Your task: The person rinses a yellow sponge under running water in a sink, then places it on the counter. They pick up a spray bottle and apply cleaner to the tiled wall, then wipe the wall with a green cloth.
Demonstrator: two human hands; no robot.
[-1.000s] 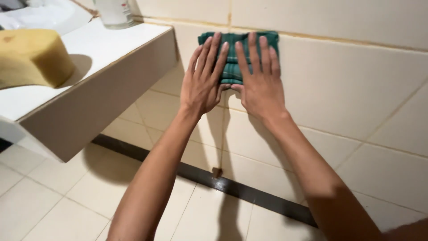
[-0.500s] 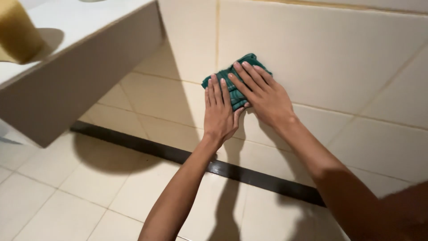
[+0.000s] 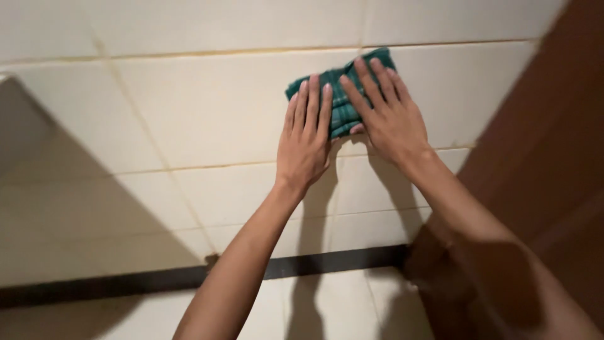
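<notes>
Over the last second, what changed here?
Both hands, left and right, slid the green cloth along the tiled wall toward a brown door; the counter and sponge left view. Both palms stay flat on the cloth.

Folded green cloth [image 3: 343,101] with darker checked lines, pressed flat against pale wall tiles, its lower and right parts covered by fingers, its upper edge near a grout line
</notes>
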